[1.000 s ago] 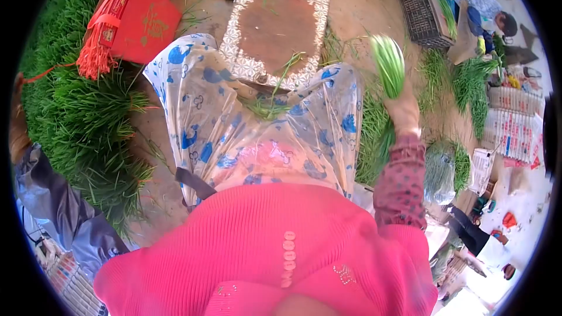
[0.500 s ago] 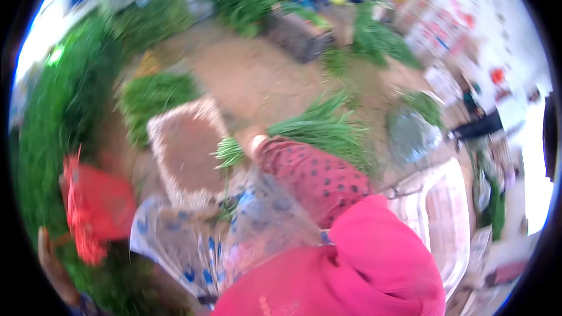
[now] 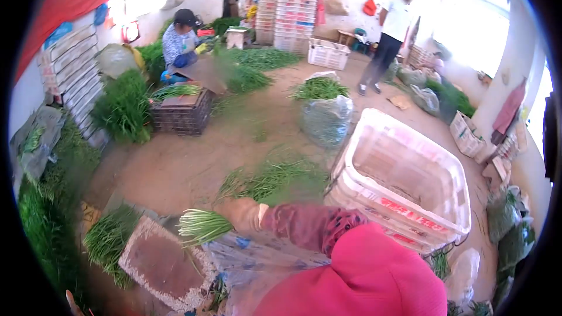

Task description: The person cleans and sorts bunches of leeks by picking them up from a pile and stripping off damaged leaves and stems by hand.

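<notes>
Right hand [image 3: 241, 214] closed round green bunch [image 3: 202, 226], pale ends pointing left, axis roughly horizontal, up-right of lower-left board [image 3: 161, 254]; left hand [image 3: 73, 303] mostly cropped, grip can't tell

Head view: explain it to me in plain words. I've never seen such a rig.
There is no machine: these are someone's own bare hands, seen by a camera worn on the head, looking forward and down. The right hand grips a bundle of green stalks, pale ends outward, near a brown board with a pale border. One thin stalk shows over the board; whether it lies there or hangs, I can't tell. Only a sliver of the left hand shows at the lower left. Loose greens lie on the floor beyond.
</notes>
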A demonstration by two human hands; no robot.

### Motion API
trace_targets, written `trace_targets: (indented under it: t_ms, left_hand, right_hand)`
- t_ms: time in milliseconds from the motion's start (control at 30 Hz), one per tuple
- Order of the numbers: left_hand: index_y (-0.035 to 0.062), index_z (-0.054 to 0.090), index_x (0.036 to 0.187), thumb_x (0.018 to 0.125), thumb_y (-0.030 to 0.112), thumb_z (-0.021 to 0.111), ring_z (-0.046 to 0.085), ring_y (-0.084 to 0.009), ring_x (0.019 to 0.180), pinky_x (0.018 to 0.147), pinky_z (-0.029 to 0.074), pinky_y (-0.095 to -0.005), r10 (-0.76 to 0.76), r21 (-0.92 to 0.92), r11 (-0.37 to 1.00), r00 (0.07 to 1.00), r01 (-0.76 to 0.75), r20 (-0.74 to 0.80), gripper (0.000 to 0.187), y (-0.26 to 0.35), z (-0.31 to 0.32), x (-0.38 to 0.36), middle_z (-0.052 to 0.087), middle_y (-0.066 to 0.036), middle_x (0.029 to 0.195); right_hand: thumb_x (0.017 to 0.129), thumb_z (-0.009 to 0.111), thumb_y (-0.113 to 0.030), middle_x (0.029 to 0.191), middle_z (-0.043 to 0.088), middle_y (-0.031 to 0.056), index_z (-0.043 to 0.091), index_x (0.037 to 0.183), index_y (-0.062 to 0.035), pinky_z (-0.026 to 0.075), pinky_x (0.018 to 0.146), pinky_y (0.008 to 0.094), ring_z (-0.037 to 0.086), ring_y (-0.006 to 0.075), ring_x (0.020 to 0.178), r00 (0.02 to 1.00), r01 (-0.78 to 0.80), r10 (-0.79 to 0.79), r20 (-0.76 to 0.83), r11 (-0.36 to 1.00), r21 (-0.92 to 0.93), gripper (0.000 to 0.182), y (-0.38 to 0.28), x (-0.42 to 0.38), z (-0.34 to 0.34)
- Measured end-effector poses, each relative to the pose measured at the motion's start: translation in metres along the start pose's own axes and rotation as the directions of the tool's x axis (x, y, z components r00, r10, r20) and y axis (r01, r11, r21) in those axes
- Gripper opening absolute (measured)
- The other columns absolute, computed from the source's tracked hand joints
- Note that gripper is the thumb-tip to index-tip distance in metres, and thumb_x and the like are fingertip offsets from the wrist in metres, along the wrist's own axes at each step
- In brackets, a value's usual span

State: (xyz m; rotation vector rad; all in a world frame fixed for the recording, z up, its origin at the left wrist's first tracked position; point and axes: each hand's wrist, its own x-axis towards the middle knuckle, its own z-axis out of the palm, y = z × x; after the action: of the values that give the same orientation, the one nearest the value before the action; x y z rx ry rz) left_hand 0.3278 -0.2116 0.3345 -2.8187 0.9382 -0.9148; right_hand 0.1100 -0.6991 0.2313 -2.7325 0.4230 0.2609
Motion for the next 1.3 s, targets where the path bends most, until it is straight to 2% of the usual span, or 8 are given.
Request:
trace_targets:
  t_ms: [67, 300, 500, 567, 833, 1033, 1133, 1300]
  left_hand:
    - [-0.0036, 0.064, 0.112, 0.087, 0.046, 0.067, 0.061, -0.0200, 0.066, 0.052, 0.049, -0.0354, -0.667, -0.627, 0.122, 0.531, 0.770, 0.523, 0.056, 0.029, -0.015, 0.017, 0.065, -0.007, 0.086]
    - [-0.0036, 0.056, 0.126, 0.091, 0.031, 0.060, 0.066, -0.0231, 0.090, 0.079, 0.053, -0.0360, -0.001, -0.462, 0.767, 0.722, 0.445, 0.692, 0.050, -0.004, 0.104, 0.024, 0.069, -0.012, 0.101]
    - [-0.0026, 0.060, 0.123, 0.094, 0.019, 0.054, 0.068, -0.0267, 0.093, 0.083, 0.052, -0.0358, 0.486, -0.603, 0.797, 0.554, 0.037, 0.676, 0.037, 0.044, 0.219, 0.059, 0.070, -0.015, 0.102]
    - [-0.0003, 0.061, 0.122, 0.092, 0.017, 0.055, 0.067, -0.0267, 0.094, 0.083, 0.052, -0.0361, 0.556, -0.634, 0.773, 0.524, -0.040, 0.645, 0.035, 0.075, 0.243, 0.079, 0.070, -0.015, 0.104]
    - [0.0090, 0.065, 0.117, 0.083, 0.007, 0.059, 0.065, -0.0267, 0.098, 0.086, 0.052, -0.0375, 0.523, -0.640, 0.762, 0.676, -0.099, 0.519, 0.034, 0.188, 0.353, 0.090, 0.069, -0.012, 0.111]
    - [0.0176, 0.041, 0.143, 0.090, 0.023, 0.061, 0.059, -0.0233, 0.116, 0.095, 0.049, -0.0361, -0.017, -0.353, 0.773, 0.574, 0.527, 0.819, 0.057, 0.169, 0.432, 0.078, 0.057, -0.007, 0.134]
    - [0.0178, 0.027, 0.151, 0.088, 0.024, 0.065, 0.053, -0.0312, 0.123, 0.098, 0.045, -0.0447, -0.239, -0.246, 0.884, 0.837, 0.397, 0.493, 0.074, 0.160, 0.412, 0.051, 0.046, -0.013, 0.144]
    - [0.0136, 0.036, 0.145, 0.089, 0.028, 0.062, 0.044, -0.0318, 0.131, 0.102, 0.040, -0.0474, -0.093, -0.072, 0.961, 0.557, 0.267, 0.825, 0.063, 0.198, 0.343, 0.022, 0.045, -0.014, 0.143]
  right_hand:
    - [0.085, 0.060, -0.020, 0.107, 0.068, 0.0172, 0.051, 0.128, -0.0067, 0.052, 0.084, 0.0418, 0.066, 0.0345, 0.101, 0.998, 0.007, 0.000, -0.065, 0.995, 0.099, 0.046, 0.019, -0.012, 0.020]
    - [0.070, 0.077, -0.019, 0.100, 0.066, 0.0190, 0.048, 0.130, -0.0037, 0.052, 0.081, 0.0382, 0.066, 0.0306, 0.090, 0.672, 0.031, 0.442, -0.594, 0.785, 0.619, 0.069, 0.071, -0.076, -0.019]
    - [0.074, 0.075, -0.007, 0.091, 0.065, 0.0022, 0.067, 0.103, -0.0050, 0.049, 0.074, 0.0286, 0.060, 0.0136, 0.084, 0.116, 0.572, 0.633, -0.766, 0.588, 0.572, 0.031, 0.118, -0.128, -0.078]
    - [0.077, 0.072, -0.008, 0.096, 0.062, 0.0009, 0.065, 0.105, -0.0062, 0.048, 0.075, 0.0283, 0.057, 0.0141, 0.084, 0.020, 0.360, 0.641, -0.767, 0.711, 0.604, 0.029, 0.131, -0.123, -0.072]
    - [0.078, 0.073, -0.003, 0.108, 0.063, 0.0078, 0.059, 0.121, 0.0026, 0.050, 0.084, 0.0322, 0.060, 0.0185, 0.092, 0.436, 0.288, 0.609, -0.663, 0.603, 0.744, 0.045, 0.183, -0.089, -0.014]
    - [0.078, 0.069, 0.008, 0.111, 0.064, 0.0102, 0.056, 0.124, 0.0029, 0.050, 0.084, 0.0290, 0.060, 0.0166, 0.094, 0.587, 0.136, 0.563, -0.582, 0.639, 0.757, 0.048, 0.147, -0.022, -0.005]
    - [0.077, 0.072, 0.006, 0.111, 0.064, 0.0096, 0.054, 0.127, 0.0022, 0.049, 0.085, 0.0286, 0.060, 0.0159, 0.095, 0.669, 0.090, 0.477, -0.571, 0.710, 0.699, 0.053, 0.167, 0.009, 0.015]
    - [0.076, 0.074, 0.004, 0.114, 0.062, 0.0115, 0.045, 0.135, 0.0033, 0.051, 0.078, 0.0287, 0.060, 0.0164, 0.092, 0.748, -0.066, 0.473, -0.466, 0.752, 0.656, 0.065, 0.132, 0.052, 0.023]
